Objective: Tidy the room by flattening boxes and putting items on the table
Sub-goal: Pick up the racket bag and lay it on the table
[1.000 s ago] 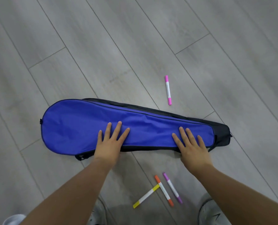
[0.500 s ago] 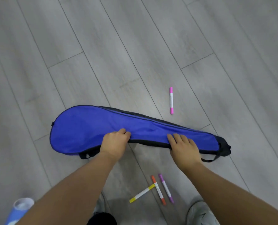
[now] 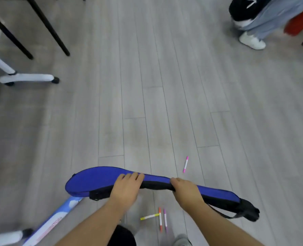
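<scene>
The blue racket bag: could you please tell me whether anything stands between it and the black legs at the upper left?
Nothing directly. Left hand and right hand grip the blue racket bag; a white wheeled base stands close beside the way to the black legs.

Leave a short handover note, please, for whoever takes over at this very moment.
Left hand: grips the blue racket bag near its wide end.
Right hand: grips its narrow neck.
The bag looks raised off the floor.
On the floor: pink marker beyond the bag; yellow marker, orange marker and purple marker by the feet; rolled poster at left.
Done: bag picked up.
Left: carry it to a table, perhaps the one on black legs far left; gather the markers. No boxes in view.
</scene>
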Demonstrator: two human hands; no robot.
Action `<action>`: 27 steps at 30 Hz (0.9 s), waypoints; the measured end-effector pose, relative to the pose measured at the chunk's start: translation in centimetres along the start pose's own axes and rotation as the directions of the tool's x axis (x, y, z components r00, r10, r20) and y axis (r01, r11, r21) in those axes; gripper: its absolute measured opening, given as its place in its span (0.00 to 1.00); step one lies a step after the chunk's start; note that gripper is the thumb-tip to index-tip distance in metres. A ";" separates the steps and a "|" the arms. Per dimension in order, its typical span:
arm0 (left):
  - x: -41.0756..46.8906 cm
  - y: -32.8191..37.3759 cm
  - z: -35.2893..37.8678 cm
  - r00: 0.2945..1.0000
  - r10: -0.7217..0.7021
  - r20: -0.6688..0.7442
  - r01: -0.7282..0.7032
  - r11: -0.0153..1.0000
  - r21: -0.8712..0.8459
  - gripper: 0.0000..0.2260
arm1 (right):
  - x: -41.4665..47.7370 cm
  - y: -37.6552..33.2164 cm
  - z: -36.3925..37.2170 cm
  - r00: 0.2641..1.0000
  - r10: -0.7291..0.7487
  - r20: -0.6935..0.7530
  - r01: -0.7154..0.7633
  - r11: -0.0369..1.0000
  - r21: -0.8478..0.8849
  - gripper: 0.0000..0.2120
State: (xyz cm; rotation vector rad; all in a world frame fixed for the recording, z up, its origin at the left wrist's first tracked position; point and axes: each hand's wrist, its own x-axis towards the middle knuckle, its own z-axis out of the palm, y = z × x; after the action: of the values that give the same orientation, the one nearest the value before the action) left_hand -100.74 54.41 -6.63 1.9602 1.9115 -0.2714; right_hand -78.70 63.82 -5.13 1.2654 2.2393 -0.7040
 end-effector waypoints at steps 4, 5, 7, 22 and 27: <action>-10.5 -0.8 -12.4 0.992 -0.080 -0.101 0.083 0.996 0.031 0.30 | -8.3 -7.1 -12.0 0.996 -0.088 -0.031 0.086 0.995 -0.046 0.11; -12.6 -1.2 -15.1 0.987 -0.103 -0.126 0.111 0.992 0.058 0.32 | -9.8 -8.9 -14.6 0.992 -0.123 -0.044 0.120 0.991 -0.059 0.11; -16.5 -2.2 -19.5 0.971 -0.173 -0.167 0.186 0.980 0.067 0.34 | -12.3 -12.3 -19.1 0.979 -0.196 -0.056 0.191 0.977 -0.095 0.10; -26.4 -22.3 -40.8 0.848 -0.477 -0.231 0.422 0.872 -0.250 0.25 | -10.5 -40.4 -41.2 0.839 -0.508 -0.195 0.388 0.809 -0.442 0.10; -28.2 -30.3 -46.2 0.836 -0.505 -0.214 0.435 0.848 -0.302 0.22 | -7.9 -49.2 -44.6 0.729 -0.629 -0.271 0.442 0.734 -0.515 0.11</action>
State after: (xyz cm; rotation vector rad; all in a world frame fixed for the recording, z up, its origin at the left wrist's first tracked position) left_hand -138.15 47.05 42.27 1.3990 2.4762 0.1247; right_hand -124.62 65.36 43.47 0.5527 2.9766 -0.0823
